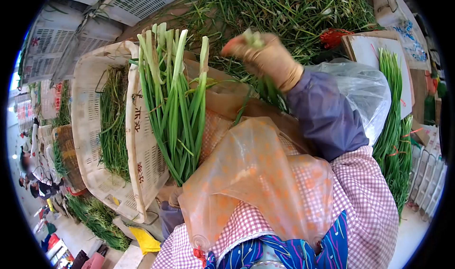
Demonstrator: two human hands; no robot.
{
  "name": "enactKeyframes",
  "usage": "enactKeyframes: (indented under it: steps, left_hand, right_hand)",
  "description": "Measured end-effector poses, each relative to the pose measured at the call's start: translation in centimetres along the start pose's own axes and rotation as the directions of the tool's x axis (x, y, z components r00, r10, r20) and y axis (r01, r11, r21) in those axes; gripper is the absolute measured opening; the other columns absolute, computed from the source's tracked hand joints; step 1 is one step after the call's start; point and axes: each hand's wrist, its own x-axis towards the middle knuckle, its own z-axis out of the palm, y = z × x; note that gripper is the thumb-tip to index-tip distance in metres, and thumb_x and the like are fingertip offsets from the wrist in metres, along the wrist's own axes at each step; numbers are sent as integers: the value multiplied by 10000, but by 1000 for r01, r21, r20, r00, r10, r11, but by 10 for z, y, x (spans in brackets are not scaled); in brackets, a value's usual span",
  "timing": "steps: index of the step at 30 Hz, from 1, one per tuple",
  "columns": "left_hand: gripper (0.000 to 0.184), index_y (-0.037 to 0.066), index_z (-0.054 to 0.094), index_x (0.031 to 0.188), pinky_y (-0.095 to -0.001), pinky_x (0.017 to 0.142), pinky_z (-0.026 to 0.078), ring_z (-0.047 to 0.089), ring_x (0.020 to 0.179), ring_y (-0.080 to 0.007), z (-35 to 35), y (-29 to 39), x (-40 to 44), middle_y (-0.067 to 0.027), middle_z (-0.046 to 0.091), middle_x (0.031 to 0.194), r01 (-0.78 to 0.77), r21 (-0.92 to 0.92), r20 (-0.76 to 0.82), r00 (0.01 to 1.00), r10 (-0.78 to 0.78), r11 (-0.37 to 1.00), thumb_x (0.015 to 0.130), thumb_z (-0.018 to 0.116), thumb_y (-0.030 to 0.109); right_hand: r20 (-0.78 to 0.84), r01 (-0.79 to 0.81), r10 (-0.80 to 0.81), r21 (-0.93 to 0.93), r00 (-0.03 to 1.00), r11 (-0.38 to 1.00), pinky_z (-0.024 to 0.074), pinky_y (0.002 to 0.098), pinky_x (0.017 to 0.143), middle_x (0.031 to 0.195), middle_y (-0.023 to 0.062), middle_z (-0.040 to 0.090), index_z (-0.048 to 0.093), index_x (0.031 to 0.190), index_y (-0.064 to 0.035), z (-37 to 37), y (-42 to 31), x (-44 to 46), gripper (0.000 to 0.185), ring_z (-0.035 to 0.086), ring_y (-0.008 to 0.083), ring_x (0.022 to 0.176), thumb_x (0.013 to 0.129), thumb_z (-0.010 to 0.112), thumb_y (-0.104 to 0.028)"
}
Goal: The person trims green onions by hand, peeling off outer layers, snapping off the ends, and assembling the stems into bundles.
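Note:
My right hand (pixel 272 60), in a tan glove with an orange patch at the fingertips, is closed around a small bunch of green leafy stalks. Their pale ends poke out above the fingers and the leaves hang below; motion blurs the hand. A larger bunch of long, flat green stalks (pixel 175 103) with pale cut ends stands upright against the near side of a white plastic crate (pixel 134 141). Of my left arm, the purple sleeve (pixel 169 217) shows beside the lower end of that bunch. My left hand is nearly all hidden there, its fingers out of sight.
Loose greens (pixel 284 13) are heaped ahead. More greens lie inside the white crate. Tied green bundles (pixel 392 107) stand at right beside a board (pixel 379 65) and a clear plastic bag (pixel 353 88). A plastic apron (pixel 251 174) covers my lap. Stacked crates and people appear at left.

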Motion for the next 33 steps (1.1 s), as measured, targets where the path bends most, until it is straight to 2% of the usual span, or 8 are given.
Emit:
enactKeyframes:
  steps: [7,11,21,25,27,29,30,33]
  left_hand:
    - [722,-15,425,1251,-335,919,397,504,1073,-209,-3,4,-9,-98,545,1153,13,25,-12,1000,-13,1000,632,767,133]
    - [726,-14,422,1255,-336,921,396,503,1075,-209,0,1,-9,-99,544,1155,16,18,-2,1000,-16,1000,633,767,129]
    - [735,-13,413,1264,-337,927,394,501,1082,-211,3,2,-11,-101,541,1161,28,34,18,999,-29,999,633,766,120]
    - [739,-13,410,1268,-337,929,394,500,1085,-212,1,5,-9,-102,540,1163,22,44,24,999,-23,999,633,766,117]
    - [741,-13,408,1269,-338,930,393,500,1086,-212,1,7,-9,-102,539,1164,17,45,18,1000,-18,999,633,766,115]
    - [743,-12,406,1271,-338,931,393,500,1088,-213,1,9,-9,-103,538,1165,10,44,12,1000,-11,999,633,766,113]
    - [744,-12,406,1272,-338,931,393,499,1088,-213,1,11,-7,-103,538,1166,3,44,11,1000,-3,999,633,766,112]
    - [747,-12,403,1275,-338,933,392,499,1090,-213,3,14,-3,-104,537,1168,2,48,11,1000,-2,999,633,765,109]
  right_hand:
    - [274,14,-9,-17,962,1000,468,266,625,770,47,633,641,850,26,43,29,0,186,544,94,699,770,694,-134]
    - [352,92,30,-325,935,941,413,246,554,656,-5,569,639,791,-17,29,16,-1,121,481,71,608,800,663,-136]
    - [198,223,-130,-580,972,784,436,262,564,669,41,596,639,816,-2,21,35,3,130,510,96,617,799,640,-131]
    - [6,443,-660,-746,751,497,485,284,585,743,109,631,642,868,-51,-41,46,50,100,604,184,656,830,574,-115]
    - [-166,-161,-604,-985,780,63,486,284,609,830,89,660,645,992,-101,-95,2,68,187,599,146,678,868,587,-230]
    - [-486,-99,-614,-827,622,554,488,298,595,731,46,593,554,949,-33,-152,-18,74,211,566,168,636,912,509,-236]
    - [-482,-94,-620,-829,619,551,488,298,595,731,46,593,554,949,-33,-152,-19,76,211,566,168,636,912,509,-236]
    - [-335,44,-336,-647,880,761,481,285,638,871,35,659,659,987,-105,-102,-15,54,254,586,131,719,827,648,-302]
